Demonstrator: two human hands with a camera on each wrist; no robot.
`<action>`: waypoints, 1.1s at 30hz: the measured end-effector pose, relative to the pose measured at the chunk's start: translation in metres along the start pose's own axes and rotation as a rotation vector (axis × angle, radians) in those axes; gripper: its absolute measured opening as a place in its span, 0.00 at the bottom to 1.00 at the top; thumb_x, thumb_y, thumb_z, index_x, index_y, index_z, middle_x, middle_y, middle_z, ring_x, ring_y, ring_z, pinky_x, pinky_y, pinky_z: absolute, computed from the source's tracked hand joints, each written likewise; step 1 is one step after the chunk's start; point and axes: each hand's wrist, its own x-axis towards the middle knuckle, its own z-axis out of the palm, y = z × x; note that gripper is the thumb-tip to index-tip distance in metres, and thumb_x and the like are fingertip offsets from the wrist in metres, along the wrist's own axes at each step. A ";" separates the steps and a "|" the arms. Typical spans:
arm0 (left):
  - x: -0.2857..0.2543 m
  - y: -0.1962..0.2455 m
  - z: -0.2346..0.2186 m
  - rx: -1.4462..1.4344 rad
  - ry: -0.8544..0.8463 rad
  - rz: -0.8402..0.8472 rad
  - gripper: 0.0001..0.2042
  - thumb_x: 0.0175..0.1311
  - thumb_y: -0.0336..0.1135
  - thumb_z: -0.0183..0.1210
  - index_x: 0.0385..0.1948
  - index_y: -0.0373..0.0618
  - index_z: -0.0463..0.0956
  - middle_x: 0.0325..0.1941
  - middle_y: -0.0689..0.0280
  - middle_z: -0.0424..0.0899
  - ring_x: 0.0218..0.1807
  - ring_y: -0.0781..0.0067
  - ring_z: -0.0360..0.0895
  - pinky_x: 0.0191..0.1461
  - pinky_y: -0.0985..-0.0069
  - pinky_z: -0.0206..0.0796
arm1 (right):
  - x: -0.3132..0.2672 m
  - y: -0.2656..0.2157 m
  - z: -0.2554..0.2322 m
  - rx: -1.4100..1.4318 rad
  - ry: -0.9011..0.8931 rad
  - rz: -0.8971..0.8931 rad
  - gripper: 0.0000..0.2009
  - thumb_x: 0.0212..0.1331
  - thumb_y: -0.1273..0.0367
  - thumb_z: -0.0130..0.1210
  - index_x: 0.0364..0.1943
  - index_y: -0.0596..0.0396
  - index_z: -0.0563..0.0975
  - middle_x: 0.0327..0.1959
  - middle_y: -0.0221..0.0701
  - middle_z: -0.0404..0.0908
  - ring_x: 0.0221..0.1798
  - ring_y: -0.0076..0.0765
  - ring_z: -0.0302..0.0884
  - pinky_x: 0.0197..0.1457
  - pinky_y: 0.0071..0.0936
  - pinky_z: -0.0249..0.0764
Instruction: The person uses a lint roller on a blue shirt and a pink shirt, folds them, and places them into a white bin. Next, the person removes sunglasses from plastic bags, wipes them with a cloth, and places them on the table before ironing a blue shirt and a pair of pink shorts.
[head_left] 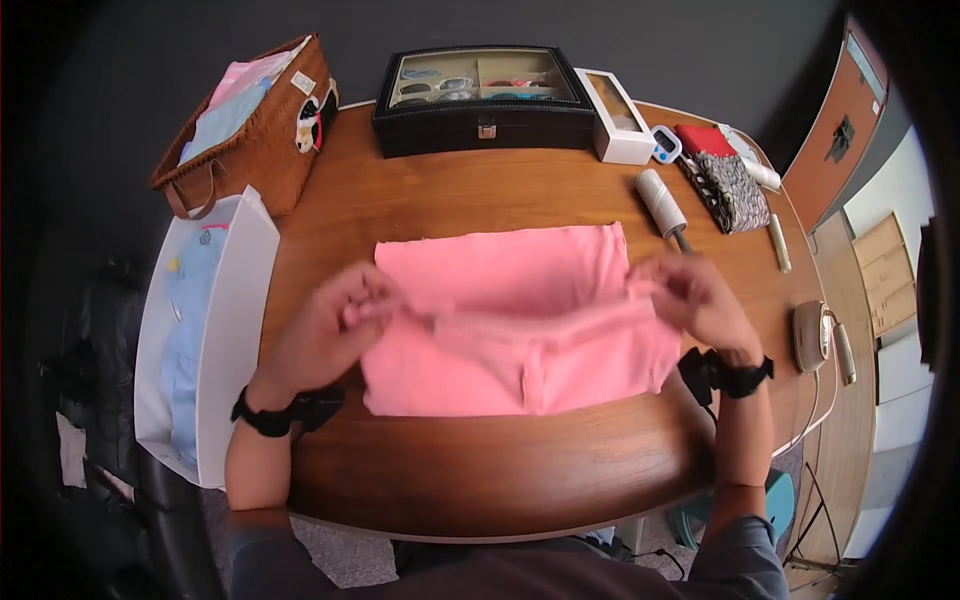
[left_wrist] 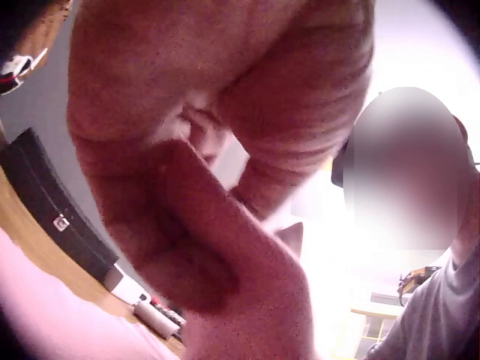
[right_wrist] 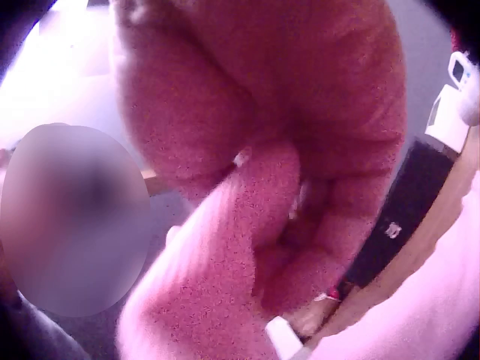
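A pink garment [head_left: 500, 270] lies spread on the wooden table, with a ribbed band lifted across its middle and a short strip running down from the band. My left hand [head_left: 340, 325] pinches the left end of this band; the left wrist view shows fingers and thumb of the left hand [left_wrist: 300, 82] closed round a fold of pink cloth [left_wrist: 255, 300]. At the other end, my right hand [head_left: 700, 300] pinches the band. Close up in the right wrist view, ribbed pink fabric [right_wrist: 202, 277] runs into the curled fingers of the right hand [right_wrist: 300, 82].
Behind the garment stands a black glasses case [head_left: 490, 130] beside a white box [head_left: 630, 140]. A lint roller [head_left: 662, 205] and folded patterned cloth [head_left: 735, 190] lie to the right. On the left are a brown basket [head_left: 250, 150] and a white bin [head_left: 235, 290] holding blue clothing.
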 end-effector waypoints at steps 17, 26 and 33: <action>0.032 -0.077 0.018 -0.134 0.450 -0.206 0.25 0.60 0.21 0.60 0.61 0.39 0.65 0.44 0.64 0.76 0.42 0.79 0.76 0.46 0.81 0.71 | 0.037 0.077 0.004 -0.171 0.432 0.131 0.17 0.55 0.75 0.63 0.50 0.64 0.78 0.38 0.31 0.83 0.38 0.20 0.77 0.40 0.20 0.75; 0.036 -0.047 0.005 0.587 0.166 -0.177 0.34 0.59 0.45 0.64 0.63 0.35 0.64 0.61 0.48 0.70 0.61 0.50 0.69 0.62 0.63 0.65 | 0.035 0.084 0.011 -0.640 0.326 -0.099 0.22 0.50 0.73 0.62 0.53 0.65 0.76 0.55 0.50 0.76 0.60 0.57 0.72 0.64 0.39 0.68; 0.113 -0.024 0.042 0.670 -0.071 -0.069 0.49 0.52 0.60 0.66 0.68 0.32 0.54 0.71 0.44 0.59 0.71 0.41 0.55 0.70 0.46 0.53 | 0.037 0.076 0.011 -0.555 0.229 -0.113 0.19 0.51 0.78 0.57 0.50 0.63 0.76 0.48 0.49 0.79 0.52 0.56 0.77 0.55 0.38 0.73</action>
